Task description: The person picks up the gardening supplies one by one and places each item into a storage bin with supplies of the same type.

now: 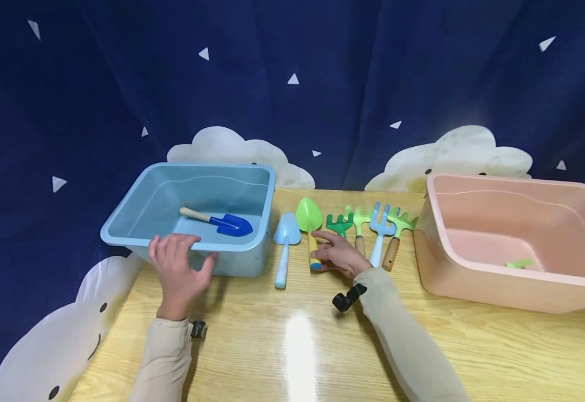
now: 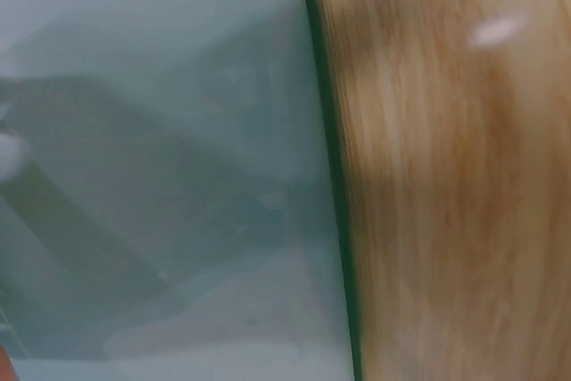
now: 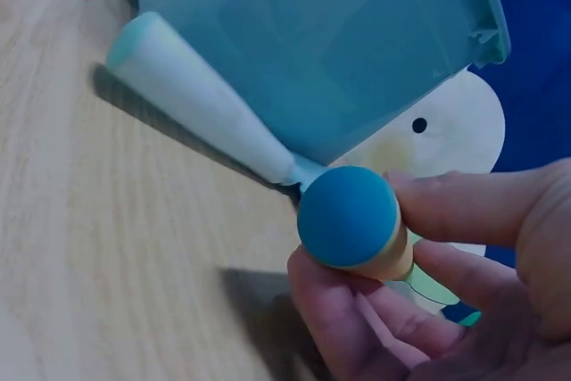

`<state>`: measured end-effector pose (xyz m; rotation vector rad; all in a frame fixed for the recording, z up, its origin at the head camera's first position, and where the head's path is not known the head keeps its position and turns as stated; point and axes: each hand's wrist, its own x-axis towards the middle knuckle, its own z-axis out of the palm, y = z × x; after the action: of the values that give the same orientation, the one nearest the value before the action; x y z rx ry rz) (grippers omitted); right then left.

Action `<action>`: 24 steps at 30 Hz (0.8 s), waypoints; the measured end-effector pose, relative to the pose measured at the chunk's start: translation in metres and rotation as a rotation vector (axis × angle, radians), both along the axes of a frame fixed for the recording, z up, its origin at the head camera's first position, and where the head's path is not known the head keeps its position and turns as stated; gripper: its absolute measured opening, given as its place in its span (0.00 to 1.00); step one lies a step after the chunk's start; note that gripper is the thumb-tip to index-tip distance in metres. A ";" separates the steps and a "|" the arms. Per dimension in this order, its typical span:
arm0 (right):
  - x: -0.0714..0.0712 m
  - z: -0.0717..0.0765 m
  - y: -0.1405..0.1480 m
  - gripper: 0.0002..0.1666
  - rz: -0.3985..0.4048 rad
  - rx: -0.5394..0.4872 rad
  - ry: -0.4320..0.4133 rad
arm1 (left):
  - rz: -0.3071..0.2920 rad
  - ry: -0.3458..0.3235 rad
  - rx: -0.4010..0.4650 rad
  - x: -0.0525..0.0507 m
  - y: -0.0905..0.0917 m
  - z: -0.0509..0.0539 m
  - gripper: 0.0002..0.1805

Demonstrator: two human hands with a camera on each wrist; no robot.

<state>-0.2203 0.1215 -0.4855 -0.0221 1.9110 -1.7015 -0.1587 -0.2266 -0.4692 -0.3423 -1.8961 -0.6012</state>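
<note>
My left hand [image 1: 179, 268] grips the near rim of a blue plastic tub [image 1: 267, 223], fingers over the edge and thumb at the outside. A small blue trowel [image 1: 232, 225] with a wooden handle lies inside that tub. With thumb and fingers, my right hand [image 1: 341, 255] pinches the yellow, blue-ended handle of a green trowel [image 1: 309, 213]. In the right wrist view the handle's round blue end [image 3: 348, 216] faces the camera. Between tub and green trowel lies a light blue trowel [image 1: 282, 262]. The left wrist view shows mostly the tub's side [image 2: 178, 176].
Right of the green trowel lie a dark green rake [image 1: 340, 223], a light blue fork [image 1: 382, 229] and light green rakes with wooden handles [image 1: 391, 255]. A pink tub [image 1: 438, 279] at the right holds a light green piece [image 1: 518, 263]. A dark blue curtain [image 1: 322, 100] hangs behind the wooden table [image 1: 252, 346].
</note>
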 end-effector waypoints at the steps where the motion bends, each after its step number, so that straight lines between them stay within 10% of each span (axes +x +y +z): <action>1: 0.000 0.002 0.001 0.41 -0.004 0.005 0.005 | 0.002 -0.001 -0.001 0.000 0.000 0.000 0.22; 13: 0.007 0.040 0.017 0.42 0.031 0.075 0.197 | 0.004 -0.052 -0.018 0.001 0.003 0.001 0.22; 24: 0.018 0.068 0.023 0.41 -0.035 -0.014 0.203 | 0.003 -0.045 -0.021 0.003 0.001 0.001 0.22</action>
<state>-0.2021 0.1440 -0.4171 -0.1737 2.0560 -1.7940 -0.1554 -0.2260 -0.4677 -0.3413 -1.9470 -0.5916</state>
